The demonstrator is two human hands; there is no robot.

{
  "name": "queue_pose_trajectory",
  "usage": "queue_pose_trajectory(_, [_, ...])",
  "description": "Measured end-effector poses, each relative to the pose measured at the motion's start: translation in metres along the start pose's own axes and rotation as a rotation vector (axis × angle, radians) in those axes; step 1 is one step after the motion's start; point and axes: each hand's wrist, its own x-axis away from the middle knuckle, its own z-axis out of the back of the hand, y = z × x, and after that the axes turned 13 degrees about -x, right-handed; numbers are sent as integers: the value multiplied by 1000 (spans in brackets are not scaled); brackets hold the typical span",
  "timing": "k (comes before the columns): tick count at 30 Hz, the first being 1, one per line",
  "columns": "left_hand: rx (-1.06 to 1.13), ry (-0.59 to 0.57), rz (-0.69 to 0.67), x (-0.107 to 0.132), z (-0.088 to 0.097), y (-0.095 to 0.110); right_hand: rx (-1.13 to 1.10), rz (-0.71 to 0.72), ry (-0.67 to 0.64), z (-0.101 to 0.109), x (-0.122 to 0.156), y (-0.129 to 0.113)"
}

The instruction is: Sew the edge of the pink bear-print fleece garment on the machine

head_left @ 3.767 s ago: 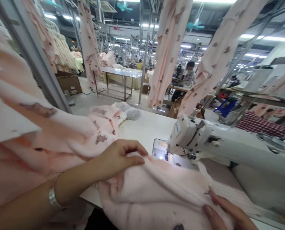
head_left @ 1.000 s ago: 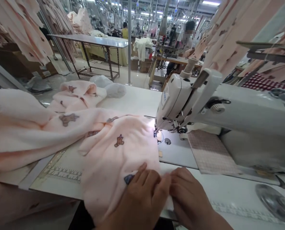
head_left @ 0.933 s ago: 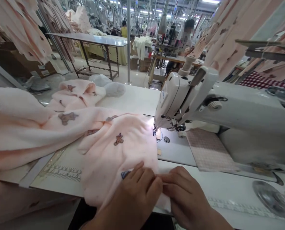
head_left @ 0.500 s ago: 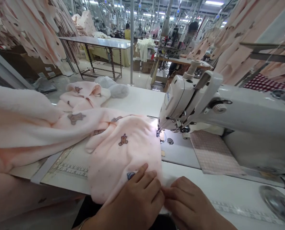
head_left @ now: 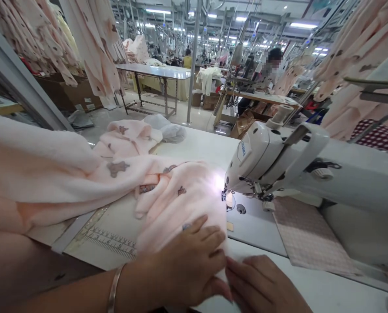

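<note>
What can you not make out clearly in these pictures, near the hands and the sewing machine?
- Head view: the left hand hides the part of the pink fabric under it.
- Head view: the bottom edge cuts off the right hand, so its wrist does not show.
- Head view: bright light blurs the needle area of the sewing machine.
- Head view: the blue label is too small to read.
</note>
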Motion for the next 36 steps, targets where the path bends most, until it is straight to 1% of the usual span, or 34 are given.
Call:
queue_pose_trajectory(2, [55,-57,17,-4,6,-8,12,13,7,2,-6,4])
queue_pose_trajectory(4, [56,-76,6,-6,8,-11,28,29,1,2,-9,7])
queue_pose_trajectory(9, [28,-1,-3,-3,1,-7,53,40,4,-1,-8,8])
queue_pose_trajectory(11, [28,-2,-28,-2,-2,-7,58,35,1,-3,-7,10])
queue_pose_trajectory(13, [18,-15,-53,-4,-4,-12,57,28,-32,-2,-7,14])
queue_pose_trajectory(16, [13,-9,-63,-13,-9,-27,10,3,-61,0,-13,24])
queue_pose_trajectory(21, [30,-9,-94,-36,-20,-64,-82,-137,-49,-1,-31,53])
queue_pose_trajectory(24, [23,4,-138,-50,-24,-86,-7,-196,-82,-5,-37,73])
queue_pose_trajectory(27, [33,16,-142,-64,-27,-103,113,-203,-97,-9,-38,88])
queue_pose_trajectory(32, [40,33,-96,-75,-29,-118,165,-200,-76,-14,-37,95])
queue_pose_trajectory(36, [48,55,-101,-79,-32,-125,194,-220,-75,-17,-36,94])
